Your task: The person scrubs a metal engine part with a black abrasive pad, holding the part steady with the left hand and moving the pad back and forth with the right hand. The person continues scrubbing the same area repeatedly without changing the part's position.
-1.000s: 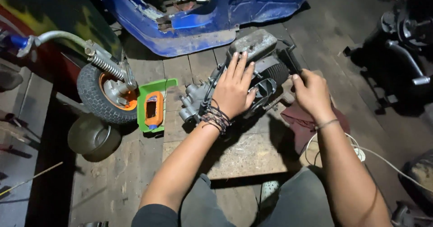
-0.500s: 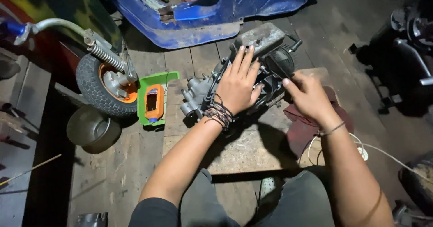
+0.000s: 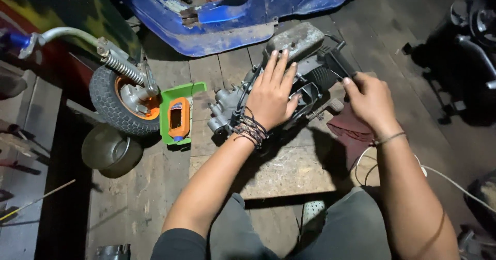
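A grey scooter engine (image 3: 294, 58) lies on a wooden board (image 3: 289, 172) on the floor in front of me. My left hand (image 3: 274, 95), with several bracelets at the wrist, lies flat on top of the engine with fingers spread. My right hand (image 3: 368, 101) is at the engine's right end, fingers curled around a black part (image 3: 338, 64) that sticks out there. A dark red cloth (image 3: 351, 133) lies under my right wrist.
A blue scooter body (image 3: 217, 17) stands behind the engine. At left, a small wheel with an orange hub (image 3: 124, 102) on a sprung fork, a green tray holding an orange bottle (image 3: 179, 118), and a metal bowl (image 3: 108, 149). A white cable (image 3: 444, 175) runs at right.
The view has drifted a little. My left hand stays flat on the engine. My right hand has shifted slightly up along the black part at the right end.
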